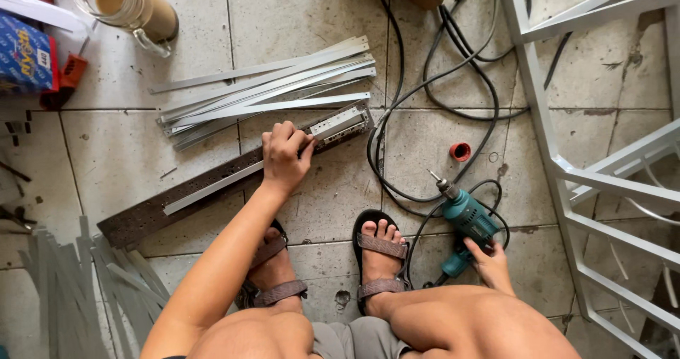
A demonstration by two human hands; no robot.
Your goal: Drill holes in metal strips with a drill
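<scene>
now left hand clamped on grey metal strip atop dark board; right hand closed around teal drill.

Drill grip hidden under hand

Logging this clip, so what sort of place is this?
Probably a small metalwork or aluminium-frame workshop floor: cut metal strips piled on tiles, a teal electric drill with black cables, and a white metal frame.

Teal drill, red cap, black cables, silver metal strips, dark brown perforated plank, grey floor tiles
</scene>
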